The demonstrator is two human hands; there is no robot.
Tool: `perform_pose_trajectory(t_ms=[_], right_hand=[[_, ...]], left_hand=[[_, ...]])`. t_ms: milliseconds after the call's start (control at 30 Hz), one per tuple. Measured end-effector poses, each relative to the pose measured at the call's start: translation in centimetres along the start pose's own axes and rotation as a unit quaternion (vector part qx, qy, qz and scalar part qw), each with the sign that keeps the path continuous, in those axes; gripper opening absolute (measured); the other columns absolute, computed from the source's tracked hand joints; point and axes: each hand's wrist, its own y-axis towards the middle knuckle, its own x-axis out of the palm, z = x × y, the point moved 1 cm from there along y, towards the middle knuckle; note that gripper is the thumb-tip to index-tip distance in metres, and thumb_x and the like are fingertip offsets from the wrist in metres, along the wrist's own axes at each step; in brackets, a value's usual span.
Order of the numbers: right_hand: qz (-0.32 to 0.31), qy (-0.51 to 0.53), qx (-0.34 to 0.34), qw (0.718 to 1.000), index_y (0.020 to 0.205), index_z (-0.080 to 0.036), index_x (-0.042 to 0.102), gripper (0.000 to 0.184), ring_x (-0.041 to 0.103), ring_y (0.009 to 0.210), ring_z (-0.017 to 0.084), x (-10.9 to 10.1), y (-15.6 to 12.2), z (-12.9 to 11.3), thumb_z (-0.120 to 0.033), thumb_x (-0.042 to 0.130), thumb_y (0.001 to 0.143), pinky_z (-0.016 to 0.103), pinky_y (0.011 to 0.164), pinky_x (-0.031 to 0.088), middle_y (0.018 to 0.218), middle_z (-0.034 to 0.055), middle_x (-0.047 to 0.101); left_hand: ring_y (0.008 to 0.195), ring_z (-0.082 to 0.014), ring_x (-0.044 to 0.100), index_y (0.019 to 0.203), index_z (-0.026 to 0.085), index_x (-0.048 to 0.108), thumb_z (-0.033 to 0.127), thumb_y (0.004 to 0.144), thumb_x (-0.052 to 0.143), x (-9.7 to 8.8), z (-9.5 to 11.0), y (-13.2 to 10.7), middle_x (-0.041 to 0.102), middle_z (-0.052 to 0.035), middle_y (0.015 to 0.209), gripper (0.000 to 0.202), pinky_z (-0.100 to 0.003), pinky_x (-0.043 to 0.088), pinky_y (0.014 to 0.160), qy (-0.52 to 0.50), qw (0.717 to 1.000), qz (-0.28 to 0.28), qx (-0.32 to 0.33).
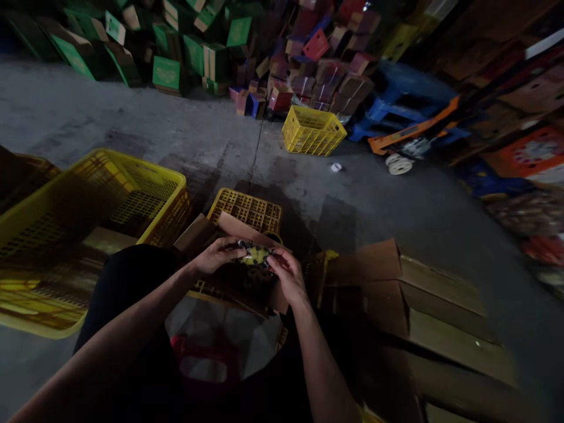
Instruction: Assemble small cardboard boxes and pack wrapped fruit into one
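My left hand and my right hand both grip a small yellowish-green packet with dark marks, held between them over an open brown cardboard box. The box rests on an overturned yellow plastic crate in front of my knees. The dim light hides what lies inside the box. My dark trouser leg fills the lower left.
A large yellow crate stands at my left, flattened brown cartons at my right. A red stool sits under me. Farther off are another yellow crate, piles of green boxes and red boxes, blue pallets, an orange pallet jack.
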Motion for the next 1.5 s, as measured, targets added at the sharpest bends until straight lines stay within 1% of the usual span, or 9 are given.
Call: perform_pose_trajectory(t_ms=[167,400,500,633,767,933,1000,1233,1500], right_hand=[[0.019,-0.002,-0.027,0.999,0.095,-0.027,0.076,0.031,0.071,0.092,0.022,-0.22,0.06,-0.01,-0.05,0.083,0.076,0.034,0.081,0.058,0.104,0.0025,0.075],[-0.032,0.008,-0.03,0.999,0.107,-0.03,0.073,0.035,0.068,0.105,0.023,-0.14,-0.11,-0.46,-0.045,0.082,0.077,0.034,0.089,0.056,0.111,0.0019,0.073],[-0.017,-0.014,-0.035,0.999,0.098,-0.028,0.072,0.03,0.069,0.098,0.022,-0.14,-0.04,-0.4,-0.041,0.085,0.074,0.034,0.09,0.055,0.102,0.0004,0.073],[0.002,-0.01,-0.05,0.999,0.09,-0.027,0.069,0.025,0.07,0.097,0.023,-0.23,0.18,-0.18,-0.041,0.084,0.075,0.036,0.092,0.055,0.097,-0.0003,0.073],[0.0,0.009,-0.08,0.997,0.087,-0.028,0.066,0.02,0.067,0.117,0.026,-0.26,0.24,-0.41,-0.039,0.081,0.078,0.041,0.105,0.05,0.115,0.0013,0.074],[-0.013,0.006,-0.095,0.995,0.087,-0.028,0.065,0.017,0.063,0.126,0.026,0.06,0.03,-0.88,-0.036,0.078,0.08,0.045,0.112,0.044,0.126,0.0024,0.073],[-0.023,0.005,-0.098,0.995,0.087,-0.028,0.065,0.016,0.063,0.127,0.026,0.23,-0.01,-0.98,-0.035,0.078,0.08,0.046,0.113,0.044,0.127,0.0026,0.073],[-0.021,0.001,-0.079,0.997,0.088,-0.027,0.067,0.02,0.061,0.13,0.027,0.45,0.21,-0.78,-0.035,0.081,0.076,0.047,0.117,0.041,0.128,0.0022,0.071],[-0.021,0.068,-0.022,0.997,0.11,-0.031,0.068,0.034,0.061,0.128,0.027,0.25,0.04,-0.47,-0.048,0.075,0.082,0.045,0.101,0.057,0.136,0.0025,0.065]], left_hand=[[0.091,-0.0186,0.066,0.118,0.018,0.07,0.031,0.07,0.092,0.36,-0.32,-0.14,0.071,-0.005,0.106,0.053,-0.029,0.054,0.08,-0.002,1.0,-0.016,0.004],[0.089,-0.019,0.066,0.1,0.017,0.075,0.033,0.071,0.09,0.28,0.18,0.16,0.074,-0.0028,0.094,0.036,-0.029,0.052,0.083,0.067,0.994,0.002,0.08],[0.09,-0.0207,0.067,0.098,0.016,0.076,0.033,0.072,0.089,0.43,0.39,0.07,0.075,-0.0045,0.096,0.034,-0.032,0.053,0.086,0.081,0.994,-0.01,0.079],[0.1,-0.0223,0.068,0.108,0.017,0.075,0.029,0.073,0.089,0.41,0.08,0.21,0.076,-0.0059,0.108,0.04,-0.034,0.052,0.093,-0.023,0.999,0.014,0.043],[0.114,-0.0244,0.066,0.121,0.021,0.071,0.028,0.078,0.084,0.12,-0.1,0.52,0.068,-0.0091,0.134,0.045,-0.036,0.054,0.095,-0.134,0.99,0.028,-0.023],[0.098,-0.0283,0.075,0.125,0.019,0.069,0.059,0.086,0.073,0.07,-0.34,0.34,0.075,-0.0149,0.117,0.056,-0.043,0.059,0.09,-0.15,0.98,0.018,-0.132],[0.093,-0.0273,0.076,0.122,0.019,0.071,0.059,0.083,0.076,0.16,-0.41,0.21,0.075,-0.0138,0.115,0.056,-0.041,0.06,0.087,-0.134,0.98,0.005,-0.145],[0.101,-0.0224,0.071,0.104,0.015,0.078,0.039,0.071,0.092,0.12,-0.31,0.28,0.073,-0.0108,0.12,0.043,-0.035,0.058,0.092,-0.122,0.989,0.03,-0.078],[0.097,-0.0234,0.072,0.109,0.016,0.076,0.03,0.067,0.095,-0.07,-0.23,0.22,0.077,-0.0085,0.104,0.048,-0.039,0.056,0.091,-0.12,0.991,0.042,-0.049]])
